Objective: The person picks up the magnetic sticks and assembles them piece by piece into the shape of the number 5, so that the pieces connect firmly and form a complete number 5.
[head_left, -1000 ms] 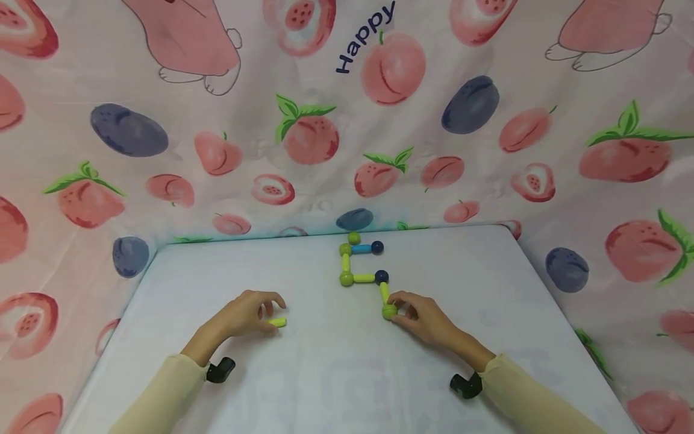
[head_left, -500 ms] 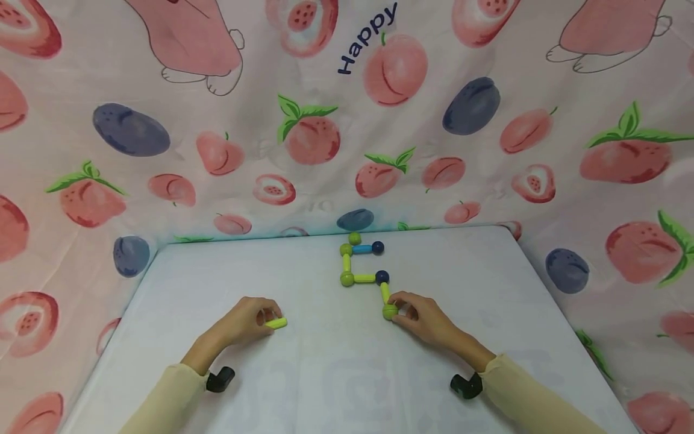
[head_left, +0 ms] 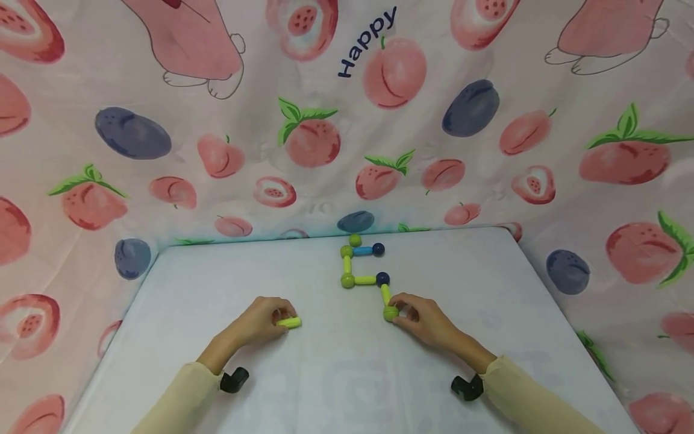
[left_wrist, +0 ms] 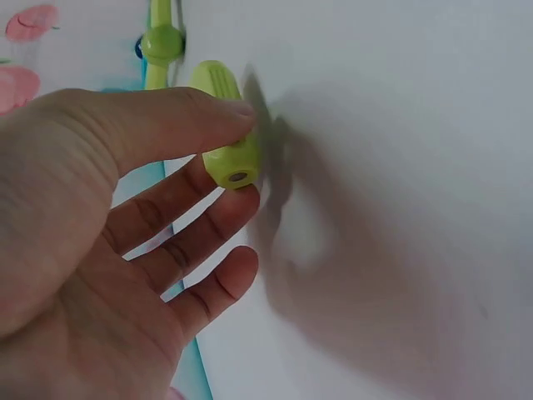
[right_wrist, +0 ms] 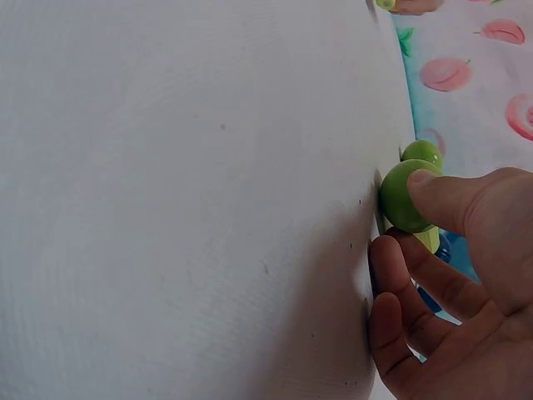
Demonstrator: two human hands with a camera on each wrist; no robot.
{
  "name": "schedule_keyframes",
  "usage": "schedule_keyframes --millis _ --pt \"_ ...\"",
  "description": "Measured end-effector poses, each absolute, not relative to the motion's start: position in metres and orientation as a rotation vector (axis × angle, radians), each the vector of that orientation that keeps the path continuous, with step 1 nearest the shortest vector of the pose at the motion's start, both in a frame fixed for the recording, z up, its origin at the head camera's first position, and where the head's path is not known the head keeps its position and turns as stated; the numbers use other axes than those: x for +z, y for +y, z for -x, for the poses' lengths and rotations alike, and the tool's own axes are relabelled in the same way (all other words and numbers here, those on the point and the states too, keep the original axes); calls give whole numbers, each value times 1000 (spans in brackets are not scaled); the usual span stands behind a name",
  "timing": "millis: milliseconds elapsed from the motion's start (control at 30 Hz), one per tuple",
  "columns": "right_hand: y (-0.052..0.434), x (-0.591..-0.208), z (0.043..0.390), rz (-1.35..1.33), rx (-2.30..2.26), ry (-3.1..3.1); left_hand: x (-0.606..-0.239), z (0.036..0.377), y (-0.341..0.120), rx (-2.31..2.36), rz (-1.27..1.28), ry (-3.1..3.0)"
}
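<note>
My left hand (head_left: pixel 267 320) pinches a yellow-green rod (head_left: pixel 290 323) between thumb and fingers, just over the white table. In the left wrist view the rod (left_wrist: pixel 218 83) has a ribbed side and a small dark round spot in its end. On the right, my right hand (head_left: pixel 428 319) pinches a green ball (head_left: pixel 390 313) with thumb and fingers. That ball joins a yellow-green rod (head_left: pixel 386 294) leading up to a dark blue ball (head_left: pixel 382 278). From there another rod (head_left: pixel 365 280) runs left to a green ball (head_left: pixel 347 280).
The chain continues up a rod (head_left: pixel 347 265) to a green ball (head_left: pixel 346 251), with a blue rod (head_left: pixel 362 251) and dark blue ball (head_left: pixel 378 249) beside it. Another green ball (head_left: pixel 355 240) lies by the table's back edge. Behind hangs a fruit-printed cloth (head_left: pixel 228 120).
My left hand has closed its fingers on the yellow-green rod and carried it a little to the right. The right hand stays at the green ball.
</note>
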State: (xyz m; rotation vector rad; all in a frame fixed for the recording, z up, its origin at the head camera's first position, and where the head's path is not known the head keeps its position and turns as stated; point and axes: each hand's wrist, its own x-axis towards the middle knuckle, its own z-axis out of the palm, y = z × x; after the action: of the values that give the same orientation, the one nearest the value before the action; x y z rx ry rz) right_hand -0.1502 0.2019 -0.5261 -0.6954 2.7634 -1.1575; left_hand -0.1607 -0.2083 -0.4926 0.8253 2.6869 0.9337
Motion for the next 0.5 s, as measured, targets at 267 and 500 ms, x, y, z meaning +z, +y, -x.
schedule_keyframes --millis 267,500 --pt "202 -524 149 685 -1170 2771 -493 171 -168 1007 -918 2647" --pt "202 -524 149 710 -1179 2769 -495 179 -130 1039 -963 2583"
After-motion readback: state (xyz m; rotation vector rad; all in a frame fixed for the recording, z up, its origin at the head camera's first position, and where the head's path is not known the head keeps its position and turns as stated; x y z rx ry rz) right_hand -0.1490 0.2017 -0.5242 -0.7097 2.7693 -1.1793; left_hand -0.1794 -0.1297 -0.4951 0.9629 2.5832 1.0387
